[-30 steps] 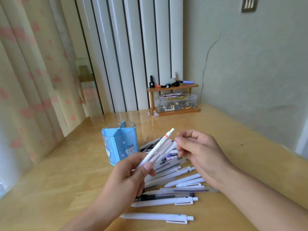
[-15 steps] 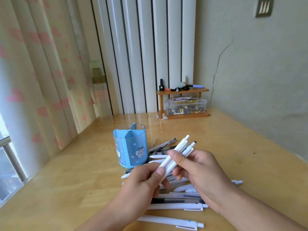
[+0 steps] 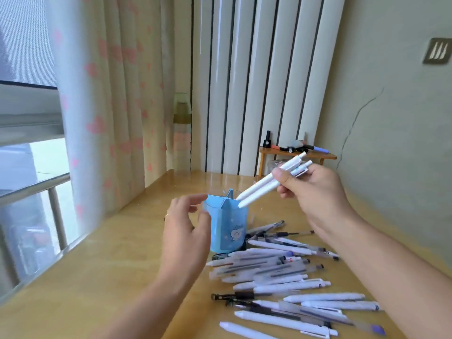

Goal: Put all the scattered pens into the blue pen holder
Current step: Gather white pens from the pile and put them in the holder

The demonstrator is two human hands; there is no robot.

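Two hands above a wooden worktop [image 3: 102, 272], window and heart-print curtain [image 3: 102, 99] at far left. Left hand [image 3: 186, 231] released, fingers spread and curved, hovering just left of the blue pen holder [image 3: 227, 231], thumb close to its near-left wall; contact not clear through motion blur. Ring on one finger of that hand. Blue pen holder upright near the worktop's middle, divided into compartments, cartoon face on its near side. Two white pens [image 3: 266, 183] slanting down-left, tips at the holder's rim, just over or just inside the opening; which compartment cannot be told. Right hand [image 3: 315, 192] clenched round the upper part of those two white pens, thumb and fingers pinching them together, click ends pointing up and to the far right. Scattered pens [image 3: 281, 277] in a loose heap on the worktop, near and right of the holder, below the right forearm: mostly white-bodied, several clear or frosted with dark refills, lying roughly crosswise and overlapping. Small wooden shelf [image 3: 298, 155] against the far wall, right of the white vertical panels, with dark small items on top. Cracked pale green wall at far right.
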